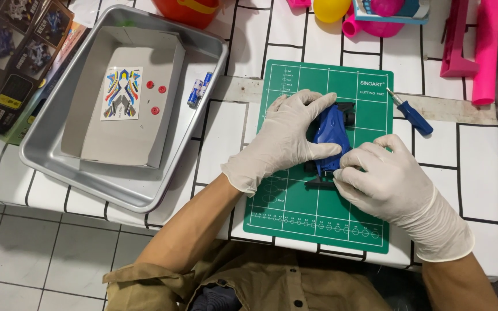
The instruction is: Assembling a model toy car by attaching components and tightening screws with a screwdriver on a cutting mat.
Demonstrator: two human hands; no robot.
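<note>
On the green cutting mat [295, 213] at the middle of the table [226, 132], a blue toy car body [331, 133] is gripped by both gloved hands; the left hand [283, 141] curls over its top and near side, the right hand [384, 181] pinches its lower end; a blue-handled screwdriver [411, 112] lies just beside the mat; further left, a metal tray [47, 161] holds a cardboard box [119, 138] with a sticker sheet [121, 93], and two batteries [199, 89].

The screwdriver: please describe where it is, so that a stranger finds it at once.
Start at the green cutting mat. Just off its right edge, on the white gridded table cover, lies the screwdriver. It alone has a blue handle and a thin metal shaft.
</note>
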